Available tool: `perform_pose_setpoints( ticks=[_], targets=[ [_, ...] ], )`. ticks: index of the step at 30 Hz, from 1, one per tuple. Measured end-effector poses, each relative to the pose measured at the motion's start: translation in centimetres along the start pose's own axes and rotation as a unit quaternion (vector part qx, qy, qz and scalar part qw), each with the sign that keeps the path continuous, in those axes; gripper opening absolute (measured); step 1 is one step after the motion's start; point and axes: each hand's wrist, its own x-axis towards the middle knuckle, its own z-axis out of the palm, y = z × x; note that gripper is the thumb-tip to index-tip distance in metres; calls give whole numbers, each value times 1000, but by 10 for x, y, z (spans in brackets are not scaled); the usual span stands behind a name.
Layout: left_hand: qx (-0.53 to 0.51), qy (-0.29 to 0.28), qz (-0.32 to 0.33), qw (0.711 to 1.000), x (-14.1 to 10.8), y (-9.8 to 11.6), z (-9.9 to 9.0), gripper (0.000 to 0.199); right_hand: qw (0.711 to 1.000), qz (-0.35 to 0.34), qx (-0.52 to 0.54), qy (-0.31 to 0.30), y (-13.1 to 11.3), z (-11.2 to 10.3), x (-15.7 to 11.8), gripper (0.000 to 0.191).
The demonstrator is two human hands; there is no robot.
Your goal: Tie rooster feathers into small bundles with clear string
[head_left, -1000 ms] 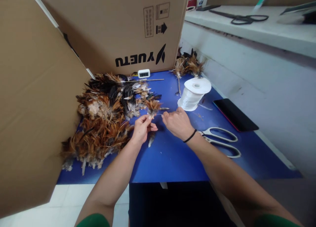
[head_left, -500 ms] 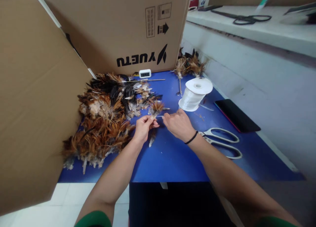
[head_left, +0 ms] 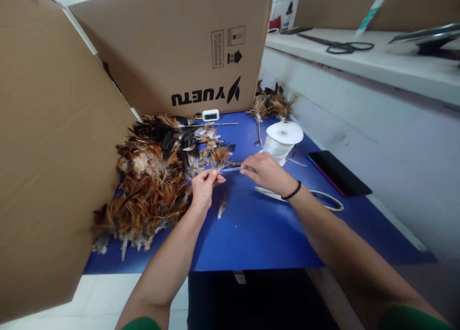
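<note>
Small feather bunch and white strip pinched between two hands.

Left hand (head_left: 205, 186): thumb and finger clamped on the base of the feather bunch (head_left: 220, 156). Right hand (head_left: 268, 173): fingertips together on the strip (head_left: 232, 169), which spans the gap; whether it circles the base is hard to tell, fingers cover it. Risk, my judgement: a slack left pinch could let feathers slide or splay; too hard a pull on the right could slip the strip off. Bunch sits just beyond the left fingertips, tips pointing far. Spool (head_left: 282, 141) just beyond the right hand; scissors (head_left: 271, 193) partly under the right forearm; feather pile (head_left: 151, 181) left, on the blue table (head_left: 244, 244).
</note>
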Motion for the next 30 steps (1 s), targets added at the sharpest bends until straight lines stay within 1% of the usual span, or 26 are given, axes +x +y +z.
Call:
perform_pose_setpoints(
  ticks=[2, 4, 9, 12, 16, 18, 20, 23, 24, 26, 27, 28, 30],
  targets=[
    [-11, 7, 12, 1000, 0, 1, 0, 28, 1000, -17, 2, -13, 6, -13, 13, 19],
    [-22, 17, 31, 999, 0, 2, 0, 27, 999, -27, -3, -42, 12, -26, 30, 19],
    [-33, 27, 60, 997, 1, 4, 0, 25, 996, -10, -4, -93, 30, -54, 72, 16],
    [-40, 39, 68, 996, 1, 4, 0, 26, 995, 3, -29, -92, 44, -65, 91, 13],
    [-36, 46, 76, 995, 3, 3, -2, 27, 995, 12, -49, -81, 58, -79, 104, 15],
    [-32, 49, 80, 995, 3, 2, -2, 26, 996, 17, -52, -76, 60, -86, 106, 17],
    [-36, 57, 84, 994, 4, 2, -3, 26, 997, 15, -51, -63, 56, -89, 104, 18],
    [-55, 64, 94, 992, 5, 5, -3, 25, 998, -13, -28, -50, 40, -81, 95, 20],
    [-61, 66, 99, 991, 5, 6, -4, 25, 998, -24, -18, -52, 34, -74, 89, 21],
    [-71, 72, 108, 989, 5, 8, -4, 24, 995, -51, -8, -79, 21, -56, 76, 23],
    [-74, 75, 111, 988, 6, 10, -4, 24, 993, -63, -23, -95, 17, -45, 69, 22],
    [-75, 78, 112, 988, 6, 10, -4, 25, 991, -66, -62, -101, 14, -35, 61, 20],
    [-79, 80, 110, 988, 6, 11, -4, 25, 977, -36, -192, -86, 13, -16, 46, 21]
  ],
)
